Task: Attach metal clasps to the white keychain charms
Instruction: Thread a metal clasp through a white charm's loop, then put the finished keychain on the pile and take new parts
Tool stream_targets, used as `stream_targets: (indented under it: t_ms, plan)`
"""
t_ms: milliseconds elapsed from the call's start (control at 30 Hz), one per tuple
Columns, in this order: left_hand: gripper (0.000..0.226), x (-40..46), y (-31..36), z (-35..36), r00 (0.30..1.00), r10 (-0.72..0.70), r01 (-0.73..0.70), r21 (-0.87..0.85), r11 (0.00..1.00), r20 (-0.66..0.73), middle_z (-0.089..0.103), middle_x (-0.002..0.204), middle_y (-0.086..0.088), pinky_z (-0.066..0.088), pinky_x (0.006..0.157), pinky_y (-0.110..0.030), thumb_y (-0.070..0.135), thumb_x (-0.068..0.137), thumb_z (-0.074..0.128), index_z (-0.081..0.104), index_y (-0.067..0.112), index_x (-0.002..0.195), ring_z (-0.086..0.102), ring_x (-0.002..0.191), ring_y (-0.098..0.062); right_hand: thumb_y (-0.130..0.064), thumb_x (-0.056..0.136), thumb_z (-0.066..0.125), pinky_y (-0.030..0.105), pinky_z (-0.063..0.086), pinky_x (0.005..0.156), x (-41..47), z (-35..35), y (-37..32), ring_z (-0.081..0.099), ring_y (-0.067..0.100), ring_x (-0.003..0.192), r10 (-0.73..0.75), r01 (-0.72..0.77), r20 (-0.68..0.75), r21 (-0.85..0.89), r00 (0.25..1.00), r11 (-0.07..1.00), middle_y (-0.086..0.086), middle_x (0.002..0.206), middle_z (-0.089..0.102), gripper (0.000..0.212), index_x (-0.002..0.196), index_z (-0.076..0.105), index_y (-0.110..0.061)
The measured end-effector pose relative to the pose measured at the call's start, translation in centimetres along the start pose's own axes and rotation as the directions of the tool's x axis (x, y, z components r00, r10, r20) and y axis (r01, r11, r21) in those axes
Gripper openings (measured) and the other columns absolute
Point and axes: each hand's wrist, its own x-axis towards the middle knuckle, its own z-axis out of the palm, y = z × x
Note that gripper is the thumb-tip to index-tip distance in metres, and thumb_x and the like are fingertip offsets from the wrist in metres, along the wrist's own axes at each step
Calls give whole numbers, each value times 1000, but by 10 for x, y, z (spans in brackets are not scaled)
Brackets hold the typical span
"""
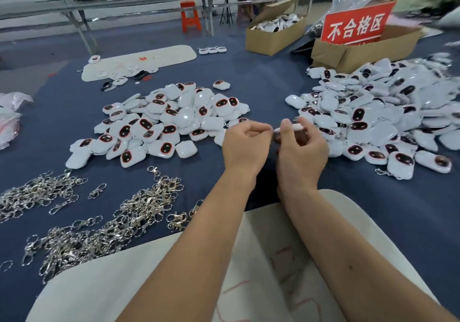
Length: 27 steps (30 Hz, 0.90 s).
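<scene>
1. Two cardboard boxes at the far right of the blue table (62, 112): the rear open box (272, 36) filled with white charms, its contents small and hard to tell apart.
2. Nearer box (358, 51) fronted by a red sign (357, 26) with white characters; inside hidden behind the sign and flaps.
3. Clear plastic bags (10, 117) at the left edge, cut off by the frame, contents unreadable.
4. Loose on the cloth, in no container: a middle pile of charms (164, 122), white with dark oval faces, and a bigger right pile (388, 117) running out of the frame, some with chains showing.
5. Metal clasps (104, 219) heaped at near left, tangled, partly cut off by the left edge.
6. Held above the table between the two piles: one white charm (295, 127), gripped by the right hand (302, 152), thumb and fingers curled round it, most of it covered by the fingers.
7. Left hand (245, 145) just beside it, fingertips pinched together close to the charm's edge; whatever sits in that pinch too blurred and small to make out.
8. Cream pad (139, 61) lying far left with small parts on it, indistinct.
9. Pale board (124, 277) under both forearms at the near edge, faint red lines on it, lower part cut off.
10. Background shelving and orange stool (190, 16) blurred.
</scene>
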Motion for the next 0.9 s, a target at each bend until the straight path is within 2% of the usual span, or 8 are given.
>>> stream_targets:
  t_ms: [133,200,333,433,567,633,800,900]
  plan:
    - [16,-1,10,20,949,288,-305,138,942,128,76,93,10,53,91,-22,7,87,68,79,16,94,68,94,-4,-9,96,68,15,51,92,10,-11,-5,69,-1,104,-145,148,-62,54,987,987,-7,142,60,94,168,11,-27]
    - [18,-3,4,14,926,370,-376,270,886,74,75,94,10,49,92,-22,6,85,66,78,17,93,65,97,-6,-4,93,66,6,47,86,12,-12,-2,65,10,118,-169,169,5,-56,986,984,-8,150,50,100,168,6,-29]
    - [25,-4,-12,-22,920,390,-315,656,686,34,68,114,0,46,97,-38,12,83,62,75,19,104,55,114,-24,-1,91,66,33,55,98,1,-4,2,58,22,126,-287,353,223,-371,932,859,8,146,57,63,152,47,-7]
    - [34,-4,-22,-54,926,331,-323,837,442,183,55,128,1,44,96,-43,23,88,64,63,21,123,44,125,-28,-1,89,65,27,44,101,-14,4,2,62,25,116,-393,569,436,-421,810,706,3,127,71,42,130,68,-10]
    - [26,-9,-24,-80,906,353,-375,826,421,232,65,110,0,48,88,-46,22,91,60,66,22,116,58,107,-29,0,86,64,40,52,87,-28,10,2,65,22,93,-413,696,625,-311,663,647,-3,97,77,25,102,77,-14]
    - [25,-12,-26,-92,906,379,-361,814,455,190,69,105,0,49,86,-43,20,90,61,68,24,114,61,102,-27,-1,87,65,40,53,88,-35,13,3,66,20,94,-415,721,687,-232,597,653,-5,99,76,30,111,75,-15]
    - [12,-18,-27,-115,933,359,-302,475,826,-32,75,84,12,55,81,-29,30,96,67,78,24,96,69,80,-3,-8,89,74,26,40,109,-39,17,3,56,14,123,-307,721,857,-102,414,686,-4,138,64,64,149,54,-18]
    - [10,-28,-31,-123,966,228,-196,226,954,-123,75,77,6,61,75,-35,26,93,73,78,20,87,73,75,-17,-11,87,79,26,51,86,-35,18,3,62,8,88,-353,739,856,-51,379,671,-14,97,69,39,124,71,-20]
